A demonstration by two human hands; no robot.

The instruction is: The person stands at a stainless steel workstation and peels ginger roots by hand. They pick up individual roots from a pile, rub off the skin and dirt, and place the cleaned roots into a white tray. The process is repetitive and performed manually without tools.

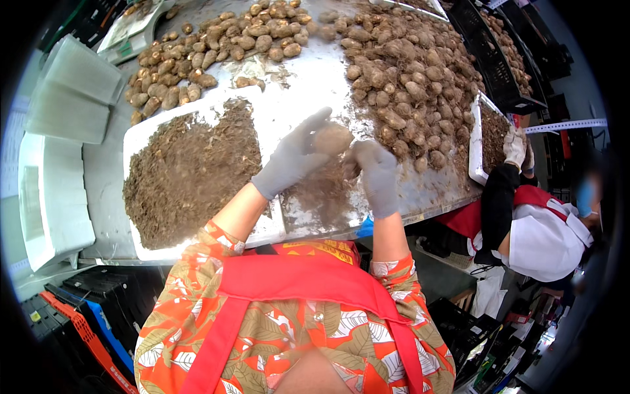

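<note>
My left hand [295,155], in a grey glove, holds a brown taro corm [333,139] over the metal table. Close beside the corm is my right hand [375,172], gloved too, with its fingers curled; motion blur hides whether anything is between them. Loose root fibres [327,197] lie on the table below both hands. A white foam tray [275,216] at the left is filled with brown root trimmings [192,172]. Beyond it lies a pile of cleaner corms [246,37], while hairier corms [413,83] are heaped at the right.
A co-worker in a red apron [524,221] works at the right beside another foam tray [476,143]. Black crates [497,59] of corms stand at the upper right. White foam boxes [54,197] line the left edge, with stacked crates [93,315] below.
</note>
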